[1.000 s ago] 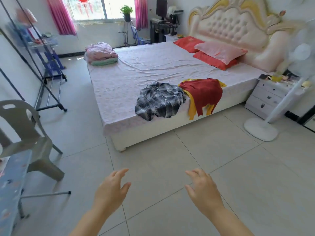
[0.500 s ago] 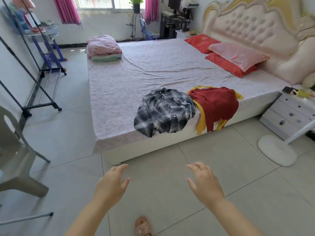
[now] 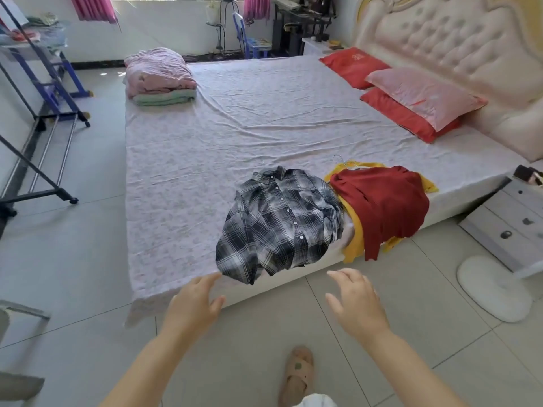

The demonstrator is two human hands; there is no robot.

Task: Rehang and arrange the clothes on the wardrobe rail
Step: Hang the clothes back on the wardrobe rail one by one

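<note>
1. Left grip [image 3: 194,304]: released, fingers straight and spread, holding nothing. It sits at 7 o'clock in my view, at the near edge of the bed [image 3: 182,177]. My forefinger tip is right by the plaid shirt's lowest corner; I cannot tell whether it touches.
2. Right grip [image 3: 357,301]: released, fingers loosely bent, empty. It is at 5 o'clock, over the floor tiles [image 3: 367,333], apart from the bed.
3. Plaid shirt [image 3: 282,218]: black and white, buttoned and rumpled. It lies mid-view on the bed's near edge, collar toward 12 o'clock and hem hanging over the side.
4. Red garment [image 3: 382,201]: at the shirt's 3 o'clock and touching it, draped over the edge on top of a yellow garment [image 3: 354,245]. A wire hanger hook [image 3: 342,161] shows at its 11 o'clock.
5. Clothes rack [image 3: 44,92]: a black frame at 9 to 10 o'clock, standing on the floor well apart from the garments.
6. Folded bedding [image 3: 160,74]: pink over green, on the bed at 11 o'clock.
7. Pillows [image 3: 417,98]: red and pink, at 2 o'clock.
8. Nightstand [image 3: 511,221]: at 3 o'clock.
</note>
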